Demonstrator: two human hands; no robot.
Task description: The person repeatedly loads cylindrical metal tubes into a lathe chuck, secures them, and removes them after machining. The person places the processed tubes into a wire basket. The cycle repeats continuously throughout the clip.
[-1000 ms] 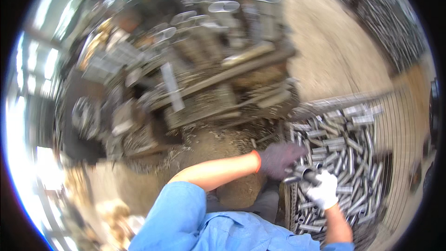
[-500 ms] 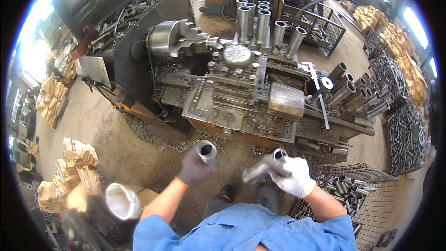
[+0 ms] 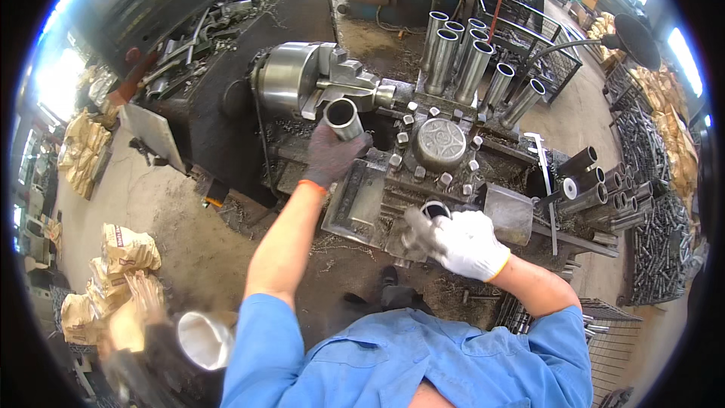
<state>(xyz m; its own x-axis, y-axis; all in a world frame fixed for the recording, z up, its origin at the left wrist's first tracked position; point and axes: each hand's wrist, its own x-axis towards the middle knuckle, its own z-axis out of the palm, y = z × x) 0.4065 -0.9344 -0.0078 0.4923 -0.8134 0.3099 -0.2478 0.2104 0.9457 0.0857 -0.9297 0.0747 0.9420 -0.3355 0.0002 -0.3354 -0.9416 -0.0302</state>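
Observation:
My left hand (image 3: 330,157), in a dark glove with an orange cuff, is closed around a short metal tube (image 3: 346,125). It holds the tube with its open end up, just in front of the lathe chuck (image 3: 288,79). My right hand (image 3: 467,245), in a white glove with greyed fingers, grips another metal tube (image 3: 436,209) over the front of the lathe carriage. Motion blurs these fingers, and most of that tube is hidden. Between and beyond the hands stands the round-topped tool post (image 3: 441,143), ringed by square-headed bolts.
Several long tubes (image 3: 442,60) stand upright behind the tool post. A caliper (image 3: 545,189) lies on the right, beside a cluster of tubes (image 3: 589,196). A metal block (image 3: 507,213) sits right of my right hand. A wire basket (image 3: 615,340) stands lower right; paper sacks (image 3: 128,249) lie left.
Both hands have moved forward over the lathe, each with its tube. The left is now by the chuck, the right over the carriage. The view has shifted closer to the machine.

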